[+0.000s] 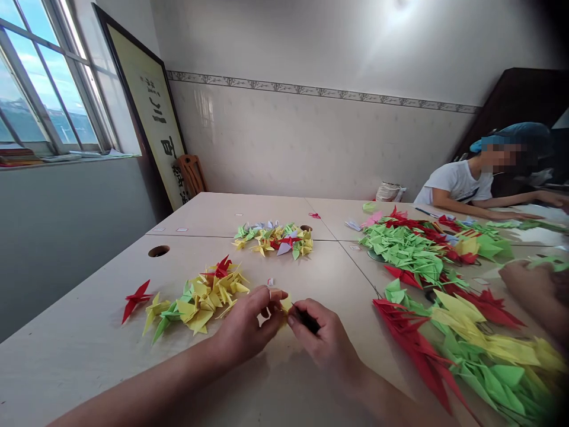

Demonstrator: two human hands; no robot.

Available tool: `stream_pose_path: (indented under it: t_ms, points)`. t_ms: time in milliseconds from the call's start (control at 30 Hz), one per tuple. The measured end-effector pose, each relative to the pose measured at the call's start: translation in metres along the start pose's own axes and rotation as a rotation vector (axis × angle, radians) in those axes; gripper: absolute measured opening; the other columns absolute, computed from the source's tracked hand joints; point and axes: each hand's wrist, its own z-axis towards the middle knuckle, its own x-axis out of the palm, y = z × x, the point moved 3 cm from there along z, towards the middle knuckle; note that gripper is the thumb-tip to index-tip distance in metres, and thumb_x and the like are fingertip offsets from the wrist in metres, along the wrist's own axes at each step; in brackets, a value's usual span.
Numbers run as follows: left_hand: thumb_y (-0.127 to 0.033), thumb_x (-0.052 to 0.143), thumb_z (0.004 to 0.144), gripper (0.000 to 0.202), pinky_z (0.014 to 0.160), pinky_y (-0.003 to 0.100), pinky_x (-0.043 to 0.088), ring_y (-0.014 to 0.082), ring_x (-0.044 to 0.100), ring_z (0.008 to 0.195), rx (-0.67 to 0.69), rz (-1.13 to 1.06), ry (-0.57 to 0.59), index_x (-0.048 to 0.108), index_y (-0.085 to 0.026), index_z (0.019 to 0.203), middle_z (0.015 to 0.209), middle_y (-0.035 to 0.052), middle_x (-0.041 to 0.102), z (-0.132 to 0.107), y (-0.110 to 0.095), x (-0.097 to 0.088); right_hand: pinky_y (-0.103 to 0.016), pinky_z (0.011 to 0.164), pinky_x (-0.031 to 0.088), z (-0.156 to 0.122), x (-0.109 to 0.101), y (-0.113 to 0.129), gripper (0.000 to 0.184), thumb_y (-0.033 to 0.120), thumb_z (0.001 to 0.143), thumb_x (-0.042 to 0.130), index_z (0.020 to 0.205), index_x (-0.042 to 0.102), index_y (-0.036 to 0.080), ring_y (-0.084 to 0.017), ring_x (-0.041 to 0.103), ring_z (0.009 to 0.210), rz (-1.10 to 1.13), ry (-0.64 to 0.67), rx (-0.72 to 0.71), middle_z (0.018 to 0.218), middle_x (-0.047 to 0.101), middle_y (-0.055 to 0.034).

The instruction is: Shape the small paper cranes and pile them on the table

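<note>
Pinched in my left hand (253,317) is a small yellow folded paper piece (287,302), partly covered by the fingers. My right hand (326,338) meets it at the paper's right side, closed around a slim dark tool (306,320) whose tip points at the paper; its kind is hard to make out. Left of my hands lies a pile of yellow folded paper pieces (207,299) with some green and red ones. A single red folded paper piece (136,300) rests farther left. Beyond them sits a mixed yellow, green and purple cluster (273,237).
Green folded pieces (402,252) are heaped on the right of the table (106,344). Long red stacks (413,344) and yellow and green ones lie nearer. A co-worker in a white shirt (457,181) leans on the far right; another person's hand (533,290) reaches in below.
</note>
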Motion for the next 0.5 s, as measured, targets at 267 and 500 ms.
stream_pose_path:
  t_ms: [267, 500]
  points:
    - [-0.022, 0.055, 0.076, 0.019, 0.051, 0.019, 0.043, 0.0092, 0.052, 0.058, -0.206, -0.100, -0.157, 0.054, -0.018, 0.095, 0.068, -0.0010, 0.056, 0.003, 0.015, -0.003, -0.019, 0.056, 0.039, -0.003, -0.003, -0.001, 0.020, 0.035, 0.083, 0.048, 0.089, 0.053, 0.017, -0.011, 0.045, 0.062, 0.159, -0.006, 0.090, 0.071, 0.050, 0.0009]
    - [-0.013, 0.050, 0.079, 0.023, 0.057, 0.020, 0.046, 0.0095, 0.054, 0.064, 0.127, 0.188, -0.129, 0.051, -0.017, 0.101, 0.074, 0.0009, 0.058, 0.000, 0.003, -0.006, -0.018, 0.047, 0.029, -0.002, 0.002, 0.005, 0.022, 0.032, 0.085, 0.046, 0.071, 0.052, 0.016, -0.009, 0.034, 0.054, 0.003, 0.115, 0.052, 0.059, 0.037, 0.0044]
